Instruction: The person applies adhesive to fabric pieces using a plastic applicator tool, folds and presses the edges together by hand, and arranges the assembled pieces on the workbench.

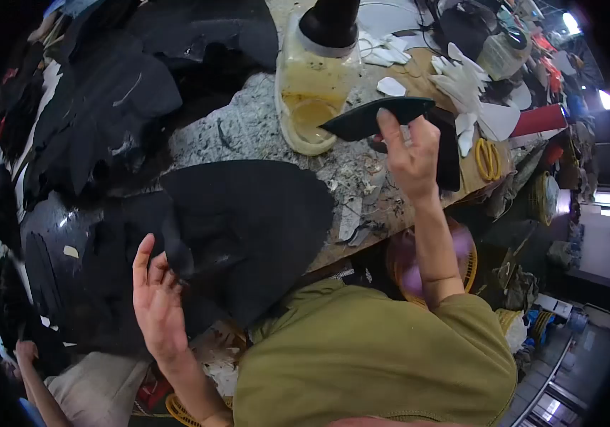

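My right hand (415,153) is closed on a dark, curved piece of sheet material (369,119), pinched between thumb and fingers. The piece tapers to a point on its left, held close to a cut plastic jug (287,128) with yellowish liquid in it. A dark flat object (449,153) lies behind that hand, partly hidden. My left hand (159,306) is raised with its fingers apart, palm turned up, and holds nothing visible. Next to its fingertips a large black sheet (262,228) with a rounded edge spreads over the table; whether they touch it I cannot tell.
Black sheets (106,99) pile up on the left. Grey scraps (234,124) litter the table. White gloves (458,82), a yellow coil (488,160) and a red roll (538,122) lie at right. A basket (470,267) stands below the edge. Another person's hand (26,349) shows lower left.
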Demonstrator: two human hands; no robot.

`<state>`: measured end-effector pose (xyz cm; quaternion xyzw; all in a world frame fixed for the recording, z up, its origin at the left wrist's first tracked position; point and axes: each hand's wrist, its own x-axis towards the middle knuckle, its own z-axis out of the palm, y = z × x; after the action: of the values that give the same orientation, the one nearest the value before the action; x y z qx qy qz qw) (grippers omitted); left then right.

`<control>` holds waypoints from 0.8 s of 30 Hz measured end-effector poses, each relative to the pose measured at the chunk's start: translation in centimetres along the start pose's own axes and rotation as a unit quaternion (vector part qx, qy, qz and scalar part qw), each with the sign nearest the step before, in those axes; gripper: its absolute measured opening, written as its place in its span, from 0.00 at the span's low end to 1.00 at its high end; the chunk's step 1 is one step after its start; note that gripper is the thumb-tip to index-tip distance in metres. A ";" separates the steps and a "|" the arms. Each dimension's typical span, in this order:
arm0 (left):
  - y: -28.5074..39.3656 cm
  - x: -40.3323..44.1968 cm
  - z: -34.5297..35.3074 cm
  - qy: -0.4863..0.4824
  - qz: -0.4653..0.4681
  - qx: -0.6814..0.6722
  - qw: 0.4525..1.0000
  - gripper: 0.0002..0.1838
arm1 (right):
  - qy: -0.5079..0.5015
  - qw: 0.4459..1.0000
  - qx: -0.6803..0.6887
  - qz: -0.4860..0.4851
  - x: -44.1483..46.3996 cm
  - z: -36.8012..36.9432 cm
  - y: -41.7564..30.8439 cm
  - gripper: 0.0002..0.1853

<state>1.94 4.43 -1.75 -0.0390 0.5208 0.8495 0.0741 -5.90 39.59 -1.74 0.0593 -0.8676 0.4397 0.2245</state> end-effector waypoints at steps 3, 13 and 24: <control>1.8 1.9 -0.9 0.064 -0.153 -0.015 0.986 0.27 | 0.021 0.986 -0.134 -0.097 1.3 -0.5 2.3 0.08; 2.5 5.1 0.6 0.100 -0.256 0.168 0.947 0.05 | 0.045 0.987 -0.094 -0.125 -2.2 1.6 2.8 0.05; 3.3 2.3 0.1 0.031 -0.275 0.122 0.953 0.08 | -0.203 0.949 0.239 -0.015 -1.6 9.7 -6.5 0.06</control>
<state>-0.83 3.24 0.83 -0.1976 0.5919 0.7243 0.2933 -5.78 27.84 -2.66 0.2125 -0.7634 0.6092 0.0295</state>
